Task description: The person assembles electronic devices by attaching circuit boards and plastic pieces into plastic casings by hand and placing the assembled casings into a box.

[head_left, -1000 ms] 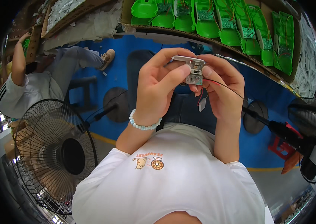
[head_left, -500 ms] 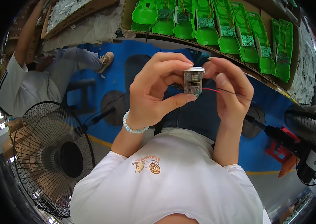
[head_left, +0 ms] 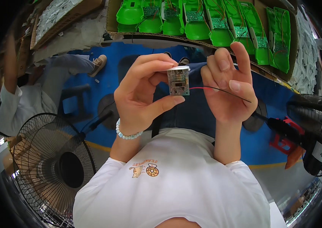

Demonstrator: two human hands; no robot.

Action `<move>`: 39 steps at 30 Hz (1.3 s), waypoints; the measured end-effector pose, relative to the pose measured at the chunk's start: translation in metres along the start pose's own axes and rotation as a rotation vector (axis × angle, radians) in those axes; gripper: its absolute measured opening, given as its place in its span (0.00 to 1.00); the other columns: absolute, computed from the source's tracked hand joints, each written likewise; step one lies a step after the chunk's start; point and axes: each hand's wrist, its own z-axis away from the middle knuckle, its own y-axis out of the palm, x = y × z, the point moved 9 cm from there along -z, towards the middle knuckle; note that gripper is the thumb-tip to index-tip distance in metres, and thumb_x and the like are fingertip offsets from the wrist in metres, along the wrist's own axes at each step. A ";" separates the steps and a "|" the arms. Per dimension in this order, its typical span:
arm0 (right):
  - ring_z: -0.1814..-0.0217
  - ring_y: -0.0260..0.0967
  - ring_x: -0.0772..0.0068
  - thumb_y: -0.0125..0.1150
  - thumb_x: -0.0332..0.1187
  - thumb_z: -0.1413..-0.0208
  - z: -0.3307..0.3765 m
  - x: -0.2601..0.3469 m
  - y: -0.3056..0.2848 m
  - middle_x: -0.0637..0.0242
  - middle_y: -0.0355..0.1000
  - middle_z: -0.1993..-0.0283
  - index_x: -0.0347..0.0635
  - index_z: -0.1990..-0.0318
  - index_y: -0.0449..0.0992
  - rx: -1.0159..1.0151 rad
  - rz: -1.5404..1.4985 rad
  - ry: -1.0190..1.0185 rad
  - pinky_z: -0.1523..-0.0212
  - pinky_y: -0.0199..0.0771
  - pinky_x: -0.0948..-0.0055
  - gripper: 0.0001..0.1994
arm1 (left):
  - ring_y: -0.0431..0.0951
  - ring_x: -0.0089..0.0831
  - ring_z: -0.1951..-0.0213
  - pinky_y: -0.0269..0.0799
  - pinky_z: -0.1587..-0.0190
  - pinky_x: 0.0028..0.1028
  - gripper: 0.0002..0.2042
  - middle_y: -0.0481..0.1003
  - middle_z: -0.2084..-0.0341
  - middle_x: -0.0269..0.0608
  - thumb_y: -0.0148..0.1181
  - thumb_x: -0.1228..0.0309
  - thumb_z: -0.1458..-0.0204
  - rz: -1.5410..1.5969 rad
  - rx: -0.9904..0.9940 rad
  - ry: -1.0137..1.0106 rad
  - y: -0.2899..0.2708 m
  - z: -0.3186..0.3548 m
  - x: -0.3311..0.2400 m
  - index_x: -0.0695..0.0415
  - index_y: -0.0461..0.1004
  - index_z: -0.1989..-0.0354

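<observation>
Between thumb and fingers, my left hand point(head_left: 140, 91) grips a small circuit board module point(head_left: 178, 83) with a white cap on its upper end. A red and a black wire point(head_left: 221, 89) run from the module's right side across the front of my right hand point(head_left: 227, 87). That hand is raised with its palm showing, the index finger stretched up and the other fingers loosely curled. Its fingers are apart, and I see nothing gripped in them. The module stays apart from the right hand's fingertips.
Ahead stands a cardboard box point(head_left: 202, 39) of green plastic shells point(head_left: 172, 22) with circuit boards and wires. White parts point(head_left: 308, 60) lie right of it. A black fan point(head_left: 69, 167) is at left, another fan point(head_left: 313, 133) at right. Another person point(head_left: 24, 98) sits at far left.
My left hand and the module have shifted left in the picture. My right hand has drawn away from the module and opened, its palm turned up into view. The whole view has also shifted.
</observation>
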 end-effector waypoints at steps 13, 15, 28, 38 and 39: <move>0.71 0.56 0.76 0.48 0.14 0.64 0.003 0.002 0.011 0.58 0.61 0.59 0.31 0.35 0.54 0.108 0.121 -0.086 0.68 0.60 0.75 0.39 | 0.72 0.35 0.51 0.76 0.54 0.29 0.27 0.67 0.52 0.53 0.70 0.85 0.63 -0.045 0.009 0.029 0.003 0.005 -0.007 0.69 0.69 0.50; 0.72 0.56 0.77 0.48 0.13 0.64 0.001 0.003 0.014 0.58 0.62 0.60 0.31 0.35 0.55 0.134 0.135 -0.081 0.69 0.60 0.74 0.39 | 0.72 0.36 0.51 0.76 0.53 0.30 0.27 0.67 0.52 0.53 0.70 0.85 0.63 -0.042 0.013 0.025 0.004 0.003 -0.006 0.69 0.69 0.50; 0.66 0.60 0.74 0.50 0.18 0.48 0.007 -0.003 0.004 0.57 0.64 0.57 0.31 0.38 0.61 -0.104 0.017 -0.010 0.64 0.61 0.71 0.26 | 0.72 0.36 0.51 0.76 0.54 0.30 0.28 0.67 0.52 0.54 0.71 0.85 0.63 -0.005 0.025 0.007 0.010 0.009 -0.007 0.70 0.69 0.50; 0.63 0.61 0.73 0.49 0.18 0.48 0.007 -0.007 0.002 0.56 0.65 0.55 0.31 0.39 0.62 -0.140 -0.045 0.010 0.60 0.63 0.70 0.25 | 0.72 0.37 0.51 0.76 0.54 0.30 0.28 0.67 0.52 0.55 0.71 0.85 0.63 0.013 0.031 0.009 0.010 0.010 -0.009 0.70 0.68 0.50; 0.63 0.62 0.72 0.49 0.18 0.48 0.007 -0.009 0.001 0.56 0.65 0.55 0.30 0.40 0.62 -0.143 -0.065 0.013 0.60 0.64 0.70 0.25 | 0.72 0.37 0.51 0.76 0.54 0.30 0.28 0.68 0.52 0.55 0.71 0.85 0.63 0.018 0.028 0.001 0.010 0.010 -0.008 0.70 0.68 0.50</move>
